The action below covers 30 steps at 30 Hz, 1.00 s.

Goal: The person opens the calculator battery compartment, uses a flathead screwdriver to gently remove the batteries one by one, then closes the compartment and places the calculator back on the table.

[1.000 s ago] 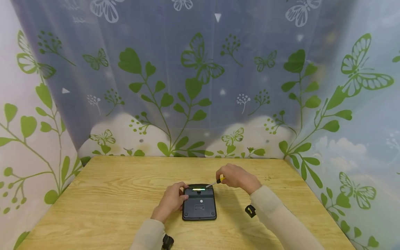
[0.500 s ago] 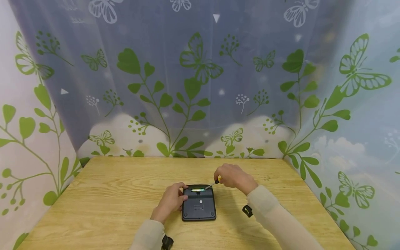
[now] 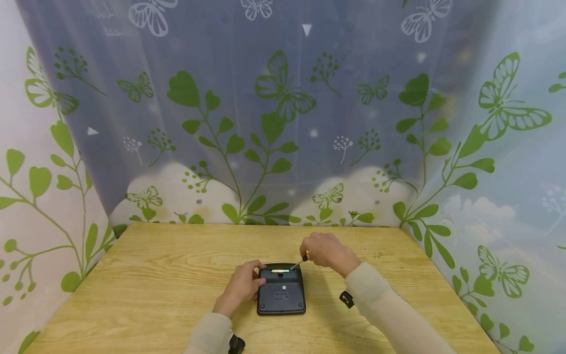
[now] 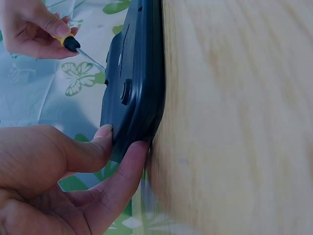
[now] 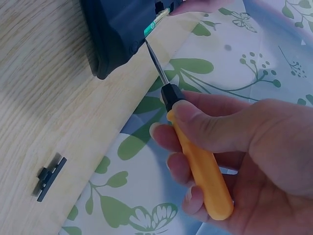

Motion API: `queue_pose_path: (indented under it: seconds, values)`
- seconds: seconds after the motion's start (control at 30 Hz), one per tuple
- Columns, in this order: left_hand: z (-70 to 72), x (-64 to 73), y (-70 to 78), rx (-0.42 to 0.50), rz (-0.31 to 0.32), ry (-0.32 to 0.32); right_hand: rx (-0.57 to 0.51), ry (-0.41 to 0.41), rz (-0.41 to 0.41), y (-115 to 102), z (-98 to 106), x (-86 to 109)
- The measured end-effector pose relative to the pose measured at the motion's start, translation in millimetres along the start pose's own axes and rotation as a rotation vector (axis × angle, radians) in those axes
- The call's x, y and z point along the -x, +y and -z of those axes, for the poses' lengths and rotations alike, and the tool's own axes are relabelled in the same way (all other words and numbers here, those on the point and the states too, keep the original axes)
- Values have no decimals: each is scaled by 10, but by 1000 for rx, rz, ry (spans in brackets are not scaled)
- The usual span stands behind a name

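A black desk calculator (image 3: 281,301) lies back side up on the wooden table, its battery slot uncovered near the far edge. In the slot sits a shiny green and gold battery (image 3: 280,271). My left hand (image 3: 240,286) pinches the calculator's far left corner, thumb on the back face and a finger along the side. From the right, my right hand (image 3: 327,252) grips a yellow-handled screwdriver (image 5: 200,164) with a black collar. The metal tip is right at the battery's right end. In the right wrist view the fingers wrap the handle, with the thumb near the collar.
A small black cover piece (image 5: 51,179) lies on the table in the right wrist view. The wooden table (image 3: 177,275) backs onto a curtain (image 3: 247,123) printed with leaves and butterflies. Black camera mounts (image 3: 347,299) sit at both wrists.
My right hand has shifted slightly left, tilting the screwdriver steeper, while its tip stays at the battery's right end. My left hand and the calculator hold their place.
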<state>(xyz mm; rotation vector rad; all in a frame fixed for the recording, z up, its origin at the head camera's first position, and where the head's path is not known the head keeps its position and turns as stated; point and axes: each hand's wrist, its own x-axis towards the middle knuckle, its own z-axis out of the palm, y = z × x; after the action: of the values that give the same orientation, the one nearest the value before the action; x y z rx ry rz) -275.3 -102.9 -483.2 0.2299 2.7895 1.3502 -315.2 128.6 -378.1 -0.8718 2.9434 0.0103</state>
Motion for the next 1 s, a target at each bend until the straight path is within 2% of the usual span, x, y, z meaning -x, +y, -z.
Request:
queue_pose_path:
  seconds: [0.63, 0.83, 1.0]
  values:
    - [5, -6, 20, -4, 17, 1, 40, -9, -4, -130, 44, -46]
    - [0, -9, 8, 1, 11, -4, 112, -4, 3, -211, 75, -84]
    - [-3, -2, 4, -9, 5, -2, 202, 3, -33, -297, 64, -134]
